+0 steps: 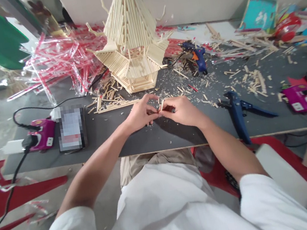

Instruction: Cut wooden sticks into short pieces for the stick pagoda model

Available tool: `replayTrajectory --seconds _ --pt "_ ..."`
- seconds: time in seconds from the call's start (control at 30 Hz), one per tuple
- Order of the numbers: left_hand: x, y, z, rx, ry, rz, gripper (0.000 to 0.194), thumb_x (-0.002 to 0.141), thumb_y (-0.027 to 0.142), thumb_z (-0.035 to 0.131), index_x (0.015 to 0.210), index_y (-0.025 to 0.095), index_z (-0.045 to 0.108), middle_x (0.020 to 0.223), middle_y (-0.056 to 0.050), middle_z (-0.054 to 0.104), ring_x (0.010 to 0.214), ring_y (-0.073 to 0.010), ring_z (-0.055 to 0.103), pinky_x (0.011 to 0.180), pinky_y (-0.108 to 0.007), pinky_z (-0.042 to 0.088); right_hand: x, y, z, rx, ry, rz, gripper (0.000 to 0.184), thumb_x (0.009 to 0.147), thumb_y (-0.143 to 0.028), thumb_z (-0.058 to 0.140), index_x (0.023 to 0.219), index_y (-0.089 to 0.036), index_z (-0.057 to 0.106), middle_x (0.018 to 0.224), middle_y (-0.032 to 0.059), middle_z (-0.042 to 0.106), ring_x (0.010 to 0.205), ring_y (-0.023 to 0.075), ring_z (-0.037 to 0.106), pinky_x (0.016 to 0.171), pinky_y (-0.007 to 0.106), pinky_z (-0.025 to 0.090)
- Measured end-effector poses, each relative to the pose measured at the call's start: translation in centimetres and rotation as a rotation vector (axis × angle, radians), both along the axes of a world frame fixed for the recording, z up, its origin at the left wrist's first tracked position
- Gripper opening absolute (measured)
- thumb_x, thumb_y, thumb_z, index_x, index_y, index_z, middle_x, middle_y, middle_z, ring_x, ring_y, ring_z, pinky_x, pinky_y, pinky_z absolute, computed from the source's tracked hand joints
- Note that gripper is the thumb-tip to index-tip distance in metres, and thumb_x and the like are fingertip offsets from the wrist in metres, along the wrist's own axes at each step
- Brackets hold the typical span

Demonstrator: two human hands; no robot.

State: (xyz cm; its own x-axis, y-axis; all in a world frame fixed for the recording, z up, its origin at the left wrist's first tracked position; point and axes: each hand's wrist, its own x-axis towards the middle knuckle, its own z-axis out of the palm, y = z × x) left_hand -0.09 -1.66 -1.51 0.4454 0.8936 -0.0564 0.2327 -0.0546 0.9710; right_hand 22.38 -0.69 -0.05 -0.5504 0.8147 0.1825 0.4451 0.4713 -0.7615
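My right hand pinches a short pale wooden stick, which points upward between thumb and fingers. Close against it, my left hand has its fingers curled in, their tips meeting those of the right; whatever they grip is too small to make out. Both hands are just above the dark tabletop. Behind them stands a model pavilion built from wooden sticks, with a pointed roof and flared lower eaves. Loose sticks lie by my left hand.
Right of my hands lies a blue hand cutter; a blue glue gun is farther back. A phone and a purple power strip are at left. Red-and-clear plastic wrappers pile up behind. Stick scraps litter the table.
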Motion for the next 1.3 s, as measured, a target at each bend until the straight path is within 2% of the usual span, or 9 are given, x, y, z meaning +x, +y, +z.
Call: replayTrajectory --seconds 0.13,0.23,0.37,0.7,0.83,0.93,1.1,1.2,1.3 --pt "0.6 0.2 0.4 -0.049 -0.08 0.074 0.048 0.092 0.049 0.078 0.121 0.014 0.064 0.088 -0.007 0.079 0.055 -0.0113 0.07 0.043 -0.017 0.049 0.7 0.9 -0.2 -0.33 0.24 -0.12 0.023 0.087 -0.042 0.082 0.085 -0.02 0.076 0.073 0.002 0.074 0.063 0.0167 0.063 0.062 0.032 0.049" --pt "0.9 0.3 0.4 -0.112 -0.124 0.001 0.057 0.097 0.068 0.064 0.097 0.011 0.067 0.095 -0.016 0.08 0.056 -0.0132 0.072 0.043 -0.021 0.053 1.0 1.3 -0.4 -0.456 0.359 -0.117 0.029 0.079 -0.045 0.09 0.082 -0.02 0.077 0.069 0.0003 0.072 0.06 0.0146 0.061 0.061 0.03 0.049" --pt "1.1 -0.1 0.4 -0.228 -0.139 -0.121 0.069 0.091 0.078 0.064 0.099 0.01 0.069 0.102 -0.019 0.081 0.061 -0.0147 0.075 0.047 -0.023 0.059 0.7 1.4 -0.6 -0.514 0.388 -0.089 0.034 0.075 -0.049 0.092 0.079 -0.019 0.077 0.071 0.0009 0.073 0.063 0.0139 0.061 0.062 0.029 0.051" --pt "1.3 -0.3 0.7 -0.311 -0.158 -0.129 0.049 0.093 0.058 0.077 0.094 0.009 0.075 0.087 -0.014 0.082 0.058 -0.0134 0.074 0.05 -0.022 0.059 0.8 0.9 0.3 -0.438 0.291 -0.094 0.03 0.082 -0.049 0.086 0.084 -0.02 0.079 0.079 0.0039 0.078 0.072 0.019 0.071 0.072 0.035 0.059" --pt "1.0 -0.1 0.7 -0.322 -0.148 -0.11 0.046 0.093 0.055 0.077 0.09 0.009 0.074 0.087 -0.014 0.081 0.063 -0.0152 0.077 0.054 -0.023 0.063 5.5 -1.3 3.4 -0.156 0.036 -0.217 0.035 0.089 -0.052 0.08 0.108 -0.023 0.082 0.126 0.0106 0.079 0.105 0.0302 0.077 0.097 0.047 0.061" --pt "0.9 0.0 0.6 -0.334 -0.154 -0.101 0.044 0.093 0.053 0.078 0.089 0.009 0.073 0.085 -0.013 0.08 0.064 -0.0159 0.077 0.056 -0.025 0.064 12.0 -3.5 4.4 -0.05 -0.31 -0.409 0.045 0.093 -0.056 0.073 0.126 -0.026 0.077 0.133 0.0126 0.076 0.11 0.0364 0.077 0.102 0.055 0.059" --pt "0.9 0.1 0.9 -0.324 -0.165 -0.088 0.039 0.094 0.047 0.078 0.086 0.009 0.073 0.083 -0.013 0.08 0.063 -0.0161 0.077 0.055 -0.024 0.064 22.1 -6.0 1.5 0.003 -0.828 -0.629 0.093 0.086 -0.071 0.071 0.155 -0.011 0.054 0.145 0.0335 0.063 0.133 0.0548 0.062 0.106 0.065 0.053" --pt "0.9 0.0 1.0 -0.322 -0.174 -0.077 0.035 0.096 0.042 0.077 0.087 0.009 0.073 0.081 -0.012 0.079 0.063 -0.0158 0.077 0.055 -0.023 0.064 24.5 -6.9 -0.4 -0.107 -0.928 -0.692 0.117 0.086 -0.085 0.062 0.165 -0.002 0.036 0.151 0.0419 0.052 0.144 0.0576 0.051 0.108 0.061 0.051" --pt "0.9 0.0 1.1 -0.32 -0.163 -0.068 0.033 0.097 0.039 0.076 0.088 0.008 0.073 0.081 -0.012 0.079 0.062 -0.0159 0.077 0.054 -0.023 0.064 24.6 -7.6 -1.0 -0.167 -1.01 -0.661 0.116 0.092 -0.086 0.047 0.164 0.004 0.031 0.153 0.0405 0.049 0.144 0.0571 0.05 0.11 0.061 0.05"
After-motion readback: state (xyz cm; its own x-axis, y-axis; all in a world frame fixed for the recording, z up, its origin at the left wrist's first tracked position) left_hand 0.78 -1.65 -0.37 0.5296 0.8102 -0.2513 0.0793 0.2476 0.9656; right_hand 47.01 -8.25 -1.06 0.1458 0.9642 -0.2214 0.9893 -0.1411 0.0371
